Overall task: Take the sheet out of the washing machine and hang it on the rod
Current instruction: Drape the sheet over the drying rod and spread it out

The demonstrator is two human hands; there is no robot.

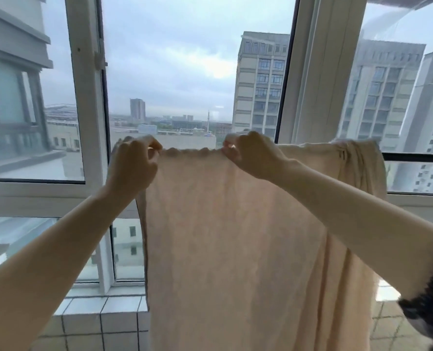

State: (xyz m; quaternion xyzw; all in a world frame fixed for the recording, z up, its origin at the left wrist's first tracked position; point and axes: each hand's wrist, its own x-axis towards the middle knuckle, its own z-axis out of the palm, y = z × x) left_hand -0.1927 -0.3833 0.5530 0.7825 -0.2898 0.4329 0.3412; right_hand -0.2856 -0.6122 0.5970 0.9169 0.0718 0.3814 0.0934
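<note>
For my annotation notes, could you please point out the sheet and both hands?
sheet (230, 236): head view, middle of the hanging cloth.
left hand (131, 165): head view, back of hand.
right hand (253, 155): head view, back of hand.

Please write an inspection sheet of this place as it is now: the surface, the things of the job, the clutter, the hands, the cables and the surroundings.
Surface: white tiled ledge below the window; nothing seen on it.
Job's things: beige sheet hangs down in front of the window; its right part is draped over the dark rod, bunched at the top. The washing machine is not in view.
Clutter: nothing seen.
Hands: left hand and right hand each pinch the sheet's top edge, held taut between them.
Cables: nothing seen.
Surroundings: white window frame; outside, tall apartment buildings and a cloudy sky.
</note>
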